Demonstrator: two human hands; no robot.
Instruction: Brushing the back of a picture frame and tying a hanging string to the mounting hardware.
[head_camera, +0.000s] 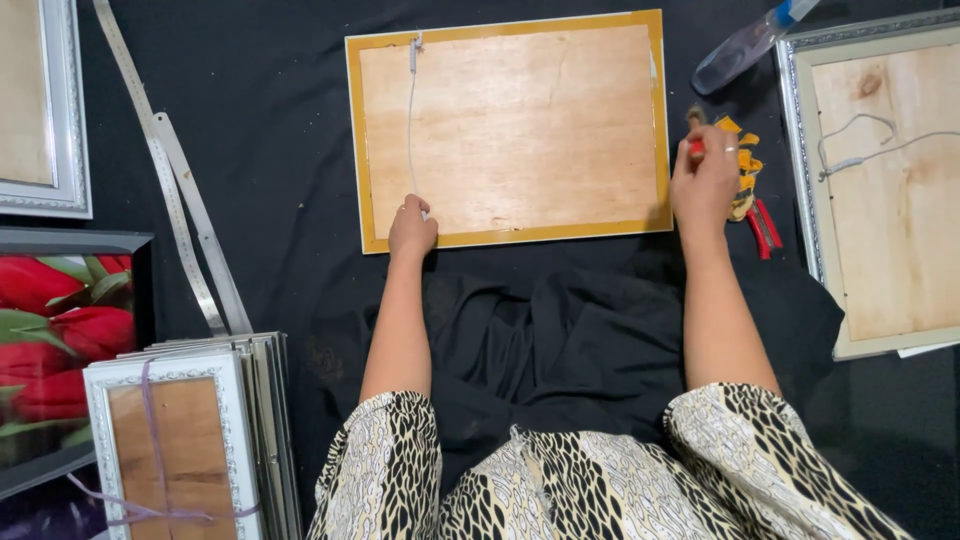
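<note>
At the centre of the black cloth (300, 150), a yellow-edged frame (510, 130) lying face down, plywood back up. At its lower left edge, left hand (412, 228) closed, pinching the loose end of the white hanging cord (411, 120) fixed near the top left corner. Just right of the frame, right hand (703, 180) curled around a red-handled tool (695, 135), beside red pliers (764, 225). Apparently mid-way through fitting the cord; next move likely calls for pulling it taut and fastening the free end.
</note>
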